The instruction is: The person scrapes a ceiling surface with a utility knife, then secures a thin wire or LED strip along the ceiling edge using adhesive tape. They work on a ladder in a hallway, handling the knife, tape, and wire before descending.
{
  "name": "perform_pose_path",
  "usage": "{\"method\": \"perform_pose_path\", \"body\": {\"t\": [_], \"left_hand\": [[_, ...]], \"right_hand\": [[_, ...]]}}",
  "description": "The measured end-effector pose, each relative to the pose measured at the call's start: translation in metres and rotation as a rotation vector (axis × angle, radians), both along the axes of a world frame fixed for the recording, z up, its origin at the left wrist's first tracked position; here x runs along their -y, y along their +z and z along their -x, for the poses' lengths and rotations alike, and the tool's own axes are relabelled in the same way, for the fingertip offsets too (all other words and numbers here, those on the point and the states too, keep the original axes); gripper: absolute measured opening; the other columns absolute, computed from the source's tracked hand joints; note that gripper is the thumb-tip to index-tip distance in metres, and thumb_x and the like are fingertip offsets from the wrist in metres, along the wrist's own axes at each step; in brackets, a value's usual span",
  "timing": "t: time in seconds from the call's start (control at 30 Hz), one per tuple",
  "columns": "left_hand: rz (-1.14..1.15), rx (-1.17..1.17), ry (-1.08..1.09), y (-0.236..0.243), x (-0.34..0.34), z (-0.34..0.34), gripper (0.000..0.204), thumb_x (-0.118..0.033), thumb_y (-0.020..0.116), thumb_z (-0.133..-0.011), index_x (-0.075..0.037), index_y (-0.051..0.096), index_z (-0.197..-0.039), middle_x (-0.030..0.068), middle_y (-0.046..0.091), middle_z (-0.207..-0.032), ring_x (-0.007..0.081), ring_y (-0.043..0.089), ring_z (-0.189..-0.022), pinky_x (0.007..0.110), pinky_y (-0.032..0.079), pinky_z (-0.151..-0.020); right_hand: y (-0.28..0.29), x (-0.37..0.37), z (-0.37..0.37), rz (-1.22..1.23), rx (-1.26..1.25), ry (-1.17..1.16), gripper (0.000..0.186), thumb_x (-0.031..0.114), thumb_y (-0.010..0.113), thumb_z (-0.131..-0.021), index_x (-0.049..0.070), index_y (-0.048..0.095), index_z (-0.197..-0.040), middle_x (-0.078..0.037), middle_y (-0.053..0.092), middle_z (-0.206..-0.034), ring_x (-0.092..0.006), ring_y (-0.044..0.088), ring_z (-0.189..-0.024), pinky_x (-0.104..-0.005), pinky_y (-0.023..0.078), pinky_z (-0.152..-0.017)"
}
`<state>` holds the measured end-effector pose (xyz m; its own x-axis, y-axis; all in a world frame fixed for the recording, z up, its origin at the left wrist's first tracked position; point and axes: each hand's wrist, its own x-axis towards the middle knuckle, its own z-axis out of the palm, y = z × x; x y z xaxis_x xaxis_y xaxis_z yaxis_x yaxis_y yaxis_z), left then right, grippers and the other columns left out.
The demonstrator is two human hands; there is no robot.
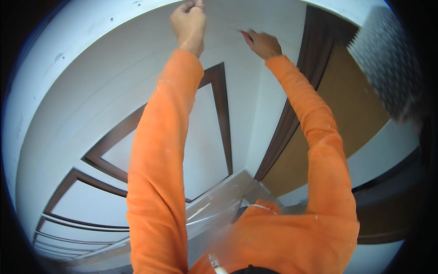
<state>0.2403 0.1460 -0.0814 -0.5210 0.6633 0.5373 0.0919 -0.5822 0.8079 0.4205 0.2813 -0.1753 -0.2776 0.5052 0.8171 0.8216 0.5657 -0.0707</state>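
Both my arms, in orange sleeves, reach up toward the pale surface overhead. My left hand (189,25) is raised near the upper edge, its fingers closed in a pinch. Whatever they hold, if anything, is too small to make out. To its right, a little lower, my right hand (265,44) is closed around a small red-handled tool (247,35). A thin, pale tip seems to point from it toward my left hand, but it is blurred and its kind is unclear. The hands are apart.
A white curved ceiling edge (68,50) spans the top. Brown-framed panels (223,114) line the wall at left; a dark brown frame (292,123) borders a tan panel (328,123) at right. A grey, jagged-edged textured object (388,59) hangs upper right. A cigarette (216,264) shows at the bottom.
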Motion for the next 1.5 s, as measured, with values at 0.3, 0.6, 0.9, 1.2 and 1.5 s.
{"method": "perform_pose_path", "body": {"t": [0.3,0.6,0.9,1.2,1.5], "left_hand": [[-0.044,-0.073,0.147,0.008,-0.013,0.010,0.028,-0.020,0.068,-0.094,0.001,0.071,-0.111,0.0098,0.070,-0.095,0.0194,0.062,-0.088,0.035,0.049,-0.083],[0.017,-0.205,0.118,0.008,-0.005,0.020,0.036,-0.025,0.067,-0.096,-0.001,0.069,-0.124,0.0143,0.068,-0.120,0.0247,0.057,-0.118,0.044,0.039,-0.109],[0.034,-0.189,0.112,0.004,-0.007,0.015,0.033,-0.025,0.068,-0.096,-0.004,0.071,-0.121,0.0145,0.070,-0.117,0.0244,0.059,-0.119,0.043,0.039,-0.112],[-0.076,-0.354,0.201,0.009,0.001,0.014,0.024,-0.016,0.059,-0.102,0.003,0.067,-0.115,0.0134,0.071,-0.112,0.0233,0.066,-0.095,0.037,0.050,-0.083],[-0.042,-0.278,0.257,0.002,-0.039,0.004,0.035,-0.022,0.067,-0.093,0.003,0.071,-0.118,0.0174,0.073,-0.113,0.0255,0.065,-0.107,0.038,0.048,-0.096]], "right_hand": [[-0.005,0.044,0.001,-0.215,-0.154,0.274,0.022,0.030,0.061,-0.099,0.009,0.066,-0.102,-0.012,0.068,-0.069,-0.0344,0.066,-0.062,-0.0426,0.052,-0.055],[0.100,0.036,0.015,-0.385,0.125,0.262,0.028,0.033,0.060,-0.100,0.006,0.067,-0.107,-0.015,0.073,-0.085,-0.0331,0.070,-0.067,-0.0429,0.057,-0.060],[0.125,0.039,0.010,-0.893,0.103,0.420,0.026,0.031,0.062,-0.099,0.007,0.069,-0.109,-0.014,0.073,-0.085,-0.0310,0.069,-0.066,-0.0426,0.057,-0.061],[0.106,0.034,0.009,-0.355,0.178,0.223,0.037,0.025,0.060,-0.101,0.003,0.063,-0.132,-0.017,0.072,-0.077,-0.0284,0.069,-0.060,-0.0390,0.057,-0.061],[-0.028,0.043,-0.082,0.146,0.087,-0.081,0.020,0.028,0.063,-0.098,0.012,0.067,-0.109,-0.012,0.073,-0.091,-0.0335,0.070,-0.075,-0.0416,0.056,-0.065]]}}
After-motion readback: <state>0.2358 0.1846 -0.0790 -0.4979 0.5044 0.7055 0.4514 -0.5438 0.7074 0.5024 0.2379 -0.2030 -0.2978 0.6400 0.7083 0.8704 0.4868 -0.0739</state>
